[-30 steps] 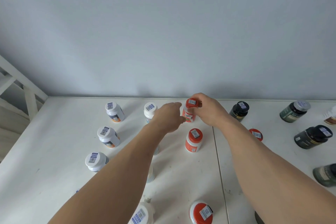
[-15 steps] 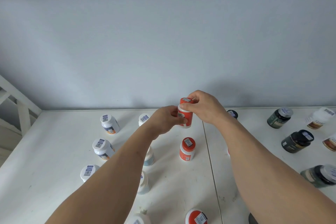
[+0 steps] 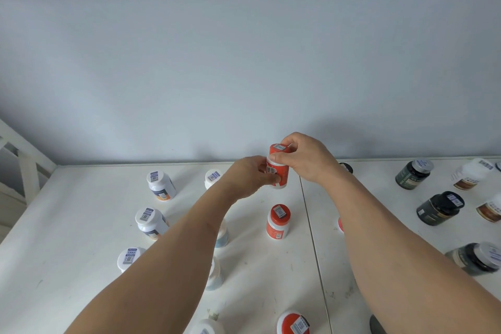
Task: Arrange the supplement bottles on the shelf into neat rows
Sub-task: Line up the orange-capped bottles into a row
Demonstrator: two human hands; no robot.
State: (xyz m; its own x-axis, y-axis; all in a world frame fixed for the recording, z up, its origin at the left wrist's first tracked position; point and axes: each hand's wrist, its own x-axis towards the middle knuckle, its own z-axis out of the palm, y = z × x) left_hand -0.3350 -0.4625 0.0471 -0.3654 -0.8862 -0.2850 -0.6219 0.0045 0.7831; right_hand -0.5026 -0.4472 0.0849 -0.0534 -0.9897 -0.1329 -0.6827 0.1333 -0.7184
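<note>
Both hands hold one red-capped orange bottle (image 3: 279,171) upright near the back wall, just above the white shelf (image 3: 81,225). My left hand (image 3: 248,179) grips its body from the left; my right hand (image 3: 307,157) pinches its cap from the right. Another red-capped bottle (image 3: 278,221) stands in front of it, and a third (image 3: 293,323) is at the bottom edge. Three white-capped bottles (image 3: 160,185) (image 3: 150,222) (image 3: 129,257) stand in a column on the left. My left arm partly hides more white bottles (image 3: 214,177).
Dark green and black bottles (image 3: 413,173) (image 3: 439,207) (image 3: 477,259) lie scattered on the right, with white and brown-labelled ones (image 3: 470,176) beyond. A seam (image 3: 311,228) splits the shelf surface. A white frame (image 3: 25,168) rises at the left.
Both hands have raised the red-capped bottle a little off the shelf and hold it higher against the wall. The view has tilted upward.
</note>
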